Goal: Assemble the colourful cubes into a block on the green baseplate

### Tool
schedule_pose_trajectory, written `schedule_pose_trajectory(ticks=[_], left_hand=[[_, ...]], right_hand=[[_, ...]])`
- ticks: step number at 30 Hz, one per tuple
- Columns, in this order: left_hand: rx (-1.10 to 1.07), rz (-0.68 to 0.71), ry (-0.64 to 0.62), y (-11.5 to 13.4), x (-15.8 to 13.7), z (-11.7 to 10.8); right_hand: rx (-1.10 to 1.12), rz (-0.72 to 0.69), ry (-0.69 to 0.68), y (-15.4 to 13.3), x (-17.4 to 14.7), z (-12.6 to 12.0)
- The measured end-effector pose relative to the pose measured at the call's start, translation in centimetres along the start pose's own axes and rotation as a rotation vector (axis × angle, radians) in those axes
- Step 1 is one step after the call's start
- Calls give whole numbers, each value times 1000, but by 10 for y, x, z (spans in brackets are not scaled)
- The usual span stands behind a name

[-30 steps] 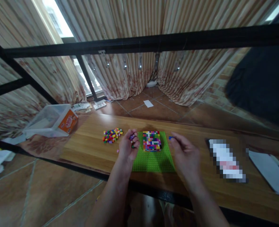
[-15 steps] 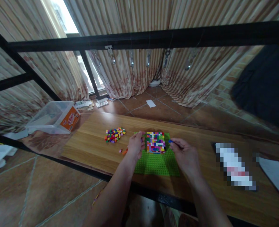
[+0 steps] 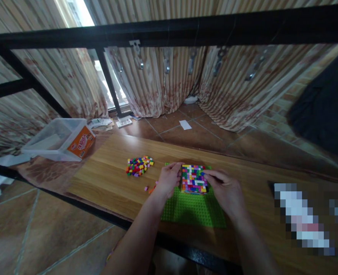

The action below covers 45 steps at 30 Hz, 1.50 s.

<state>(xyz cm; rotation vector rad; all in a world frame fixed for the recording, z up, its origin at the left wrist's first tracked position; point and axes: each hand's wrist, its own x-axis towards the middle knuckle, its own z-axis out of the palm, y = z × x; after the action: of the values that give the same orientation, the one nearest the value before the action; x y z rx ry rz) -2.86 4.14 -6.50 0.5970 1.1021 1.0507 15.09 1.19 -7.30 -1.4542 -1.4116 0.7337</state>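
Note:
A block of small multicoloured toy bricks stands on a green studded baseplate. At the block's left side is my left hand, its fingers stretched out along the edge, seemingly touching it, with nothing visible in them. My right hand comes from the right, thumb and finger pinched on a small blue toy brick at the top right edge of the block. Whether that brick is seated on the studs cannot be made out. Left of the baseplate lies a pile of loose bricks, with a pink brick nearer my left wrist.
The wooden table has a dark front edge. Beyond its left end sits a clear plastic bin with an orange label. A pixelated flat object lies at right. A black metal bar with hanging clips crosses above, before striped curtains.
My right hand has brought the blue brick left, from beside the block onto its right edge. My left hand has closed in on the block's left side. The camera view has shifted slightly.

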Motion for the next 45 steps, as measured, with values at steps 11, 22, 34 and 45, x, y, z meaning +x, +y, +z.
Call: schedule_pose_trajectory(ticks=[11, 22, 34, 45], left_hand=[[-2, 0, 17, 1, -4, 2], [4, -6, 31, 1, -3, 2], [12, -2, 29, 3, -3, 2], [-2, -15, 26, -1, -3, 8]], right_hand=[[528, 339, 155, 6, 3, 19], [700, 430, 186, 7, 5, 26], [746, 438, 158, 6, 2, 24], [396, 365, 56, 10, 2, 24]])
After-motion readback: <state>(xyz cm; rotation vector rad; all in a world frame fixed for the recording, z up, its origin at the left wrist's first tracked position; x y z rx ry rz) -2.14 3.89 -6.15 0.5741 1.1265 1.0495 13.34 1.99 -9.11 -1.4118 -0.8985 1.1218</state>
